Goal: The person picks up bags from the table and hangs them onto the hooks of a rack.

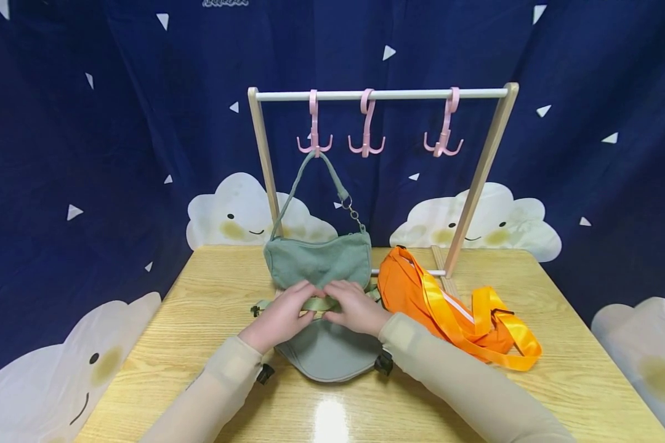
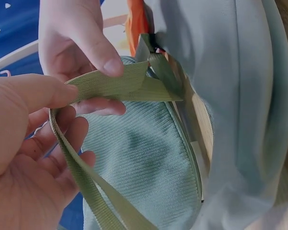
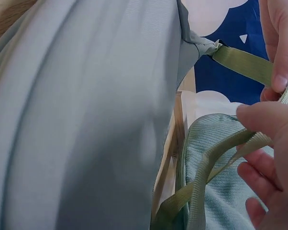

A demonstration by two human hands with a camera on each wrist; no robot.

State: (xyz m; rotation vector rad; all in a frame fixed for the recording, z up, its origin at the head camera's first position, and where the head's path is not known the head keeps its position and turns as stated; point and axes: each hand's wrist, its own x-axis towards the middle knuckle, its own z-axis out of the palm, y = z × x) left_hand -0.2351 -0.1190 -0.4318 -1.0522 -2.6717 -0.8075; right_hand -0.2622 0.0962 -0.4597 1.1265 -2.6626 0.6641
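Observation:
A grey bag with green webbing straps lies at the front middle of the table. My left hand and right hand meet above its far edge. Between thumb and fingers, each pinches the olive-green strap. The left wrist view shows the strap folded double, a loop hanging below my left hand. Seen from the right wrist, the strap runs from a corner of the grey bag. Behind the hands, a green corduroy shoulder bag hangs from a pink hook.
A wooden rack with a white rail stands at the back. Two more pink hooks, a middle one and a right one, hang there without bags. At right, an orange bag leans by the rack's foot, its strap spread over the table.

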